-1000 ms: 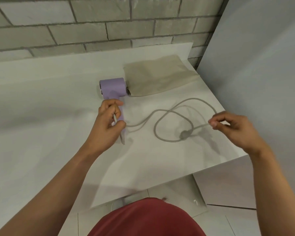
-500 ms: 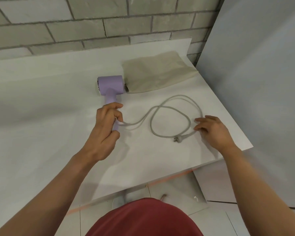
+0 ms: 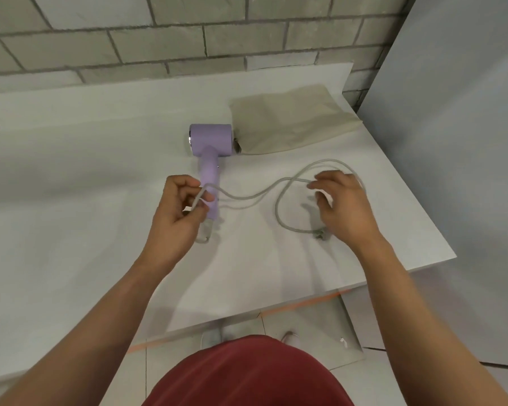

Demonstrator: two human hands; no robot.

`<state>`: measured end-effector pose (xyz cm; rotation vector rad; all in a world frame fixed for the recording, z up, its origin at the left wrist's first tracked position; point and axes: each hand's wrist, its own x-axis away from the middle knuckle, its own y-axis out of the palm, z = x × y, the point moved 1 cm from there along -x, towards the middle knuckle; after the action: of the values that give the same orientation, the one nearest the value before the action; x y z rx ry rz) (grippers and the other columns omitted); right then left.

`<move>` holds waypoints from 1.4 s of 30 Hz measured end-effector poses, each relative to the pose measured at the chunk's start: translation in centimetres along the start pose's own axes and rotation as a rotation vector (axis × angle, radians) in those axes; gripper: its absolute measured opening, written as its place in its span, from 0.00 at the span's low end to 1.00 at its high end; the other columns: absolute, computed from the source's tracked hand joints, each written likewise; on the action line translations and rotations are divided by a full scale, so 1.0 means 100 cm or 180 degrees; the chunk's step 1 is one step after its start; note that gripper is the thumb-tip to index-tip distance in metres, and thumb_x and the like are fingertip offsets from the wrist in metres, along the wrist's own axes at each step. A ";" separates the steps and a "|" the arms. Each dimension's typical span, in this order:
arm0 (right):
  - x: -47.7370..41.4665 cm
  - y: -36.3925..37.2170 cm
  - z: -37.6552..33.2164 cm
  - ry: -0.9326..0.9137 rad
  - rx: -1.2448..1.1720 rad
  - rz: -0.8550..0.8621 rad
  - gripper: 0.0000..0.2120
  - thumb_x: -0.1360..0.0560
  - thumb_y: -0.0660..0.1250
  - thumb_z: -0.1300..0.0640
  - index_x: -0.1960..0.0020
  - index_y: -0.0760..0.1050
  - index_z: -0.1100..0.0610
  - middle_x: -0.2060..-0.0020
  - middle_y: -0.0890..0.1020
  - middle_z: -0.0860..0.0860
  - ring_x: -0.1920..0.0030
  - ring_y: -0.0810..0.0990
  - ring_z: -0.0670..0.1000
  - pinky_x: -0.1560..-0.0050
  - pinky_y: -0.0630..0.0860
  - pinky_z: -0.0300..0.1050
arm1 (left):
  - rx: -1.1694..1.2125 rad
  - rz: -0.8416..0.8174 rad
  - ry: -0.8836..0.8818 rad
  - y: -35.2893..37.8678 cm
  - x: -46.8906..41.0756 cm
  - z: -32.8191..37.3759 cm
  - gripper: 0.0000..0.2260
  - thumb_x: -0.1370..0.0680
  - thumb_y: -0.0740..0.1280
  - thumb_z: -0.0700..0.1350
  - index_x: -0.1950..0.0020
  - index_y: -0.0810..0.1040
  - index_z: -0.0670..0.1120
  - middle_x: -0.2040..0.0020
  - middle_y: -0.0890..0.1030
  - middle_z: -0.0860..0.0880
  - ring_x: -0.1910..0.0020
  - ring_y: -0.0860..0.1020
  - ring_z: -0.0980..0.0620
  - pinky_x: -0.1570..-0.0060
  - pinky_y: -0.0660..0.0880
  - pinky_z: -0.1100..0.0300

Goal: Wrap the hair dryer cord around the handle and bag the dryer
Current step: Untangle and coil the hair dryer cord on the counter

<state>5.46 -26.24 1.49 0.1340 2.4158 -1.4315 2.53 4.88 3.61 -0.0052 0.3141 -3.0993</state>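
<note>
A lilac hair dryer (image 3: 210,140) lies on the white table (image 3: 71,200), head away from me, handle pointing toward me. Its grey cord (image 3: 247,197) leaves the handle's base, bends up beside the handle, then runs right into a loose loop ending in a plug (image 3: 320,233). My left hand (image 3: 178,212) pinches the cord beside the lower handle. My right hand (image 3: 342,205) hovers over the loop with fingers spread, its fingertips at the cord; I cannot tell whether it grips the cord. A flat beige bag (image 3: 291,121) lies just right of the dryer's head.
A grey block wall (image 3: 188,33) backs the table. A grey panel (image 3: 452,127) stands at the right, close to the table's right edge. The table's near edge runs diagonally below my arms, with floor tiles (image 3: 247,326) beneath.
My left hand has let go of the handle and now pinches the cord beside it. My right hand has moved up and left over the loop. The loop has shifted a little.
</note>
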 end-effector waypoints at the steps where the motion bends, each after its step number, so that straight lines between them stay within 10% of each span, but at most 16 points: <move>1: -0.003 0.004 -0.018 -0.0150 -0.0209 -0.0034 0.15 0.23 0.69 0.68 0.39 0.84 0.57 0.38 0.81 0.54 0.43 0.80 0.55 0.41 0.79 0.47 | 0.0093 -0.0077 0.0014 -0.001 0.001 0.003 0.17 0.28 0.64 0.38 0.44 0.71 0.56 0.48 0.84 0.51 0.52 0.80 0.51 0.49 0.75 0.52; 7: -0.021 0.032 -0.091 0.0019 -0.1130 -0.1320 0.37 0.20 0.70 0.56 0.18 0.56 0.41 0.26 0.68 0.42 0.53 0.82 0.44 0.45 0.78 0.38 | 0.0327 -0.0873 0.0255 -0.007 0.008 0.013 0.18 0.23 0.68 0.38 0.35 0.70 0.50 0.39 0.84 0.50 0.47 0.78 0.40 0.52 0.77 0.53; 13: -0.034 0.031 -0.076 -0.0160 -0.1152 -0.0315 0.07 0.21 0.72 0.61 0.44 0.86 0.55 0.45 0.83 0.50 0.49 0.83 0.44 0.41 0.79 0.41 | -0.0193 -0.1696 0.0395 -0.012 0.011 0.013 0.25 0.20 0.69 0.34 0.29 0.66 0.54 0.37 0.84 0.56 0.52 0.82 0.45 0.46 0.79 0.53; 21: 0.031 0.005 -0.040 0.0696 -0.2375 0.0461 0.11 0.27 0.75 0.73 0.52 0.86 0.58 0.44 0.80 0.62 0.43 0.85 0.53 0.40 0.82 0.49 | -0.1050 -0.2749 0.0331 -0.007 0.022 -0.019 0.11 0.16 0.66 0.46 0.34 0.82 0.52 0.53 0.87 0.56 0.50 0.84 0.60 0.45 0.77 0.66; 30: 0.087 0.019 0.018 0.0821 -0.0299 -0.0108 0.15 0.31 0.77 0.72 0.51 0.88 0.55 0.40 0.82 0.55 0.46 0.81 0.43 0.41 0.67 0.21 | -0.2790 -0.2878 0.1488 0.036 0.019 -0.040 0.12 0.16 0.63 0.56 0.35 0.81 0.58 0.45 0.82 0.58 0.47 0.79 0.57 0.49 0.77 0.57; 42: 0.066 0.024 0.006 0.0385 0.0682 -0.0999 0.30 0.26 0.63 0.73 0.26 0.74 0.59 0.23 0.68 0.61 0.25 0.66 0.68 0.35 0.75 0.70 | -0.3066 -0.2397 0.1612 0.056 0.016 -0.072 0.20 0.21 0.67 0.64 0.38 0.84 0.53 0.50 0.82 0.53 0.49 0.79 0.51 0.48 0.73 0.55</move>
<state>-0.02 -26.18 -2.91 -0.1187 2.4542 -1.8698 1.00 0.77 -4.60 0.7971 2.1943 -3.1016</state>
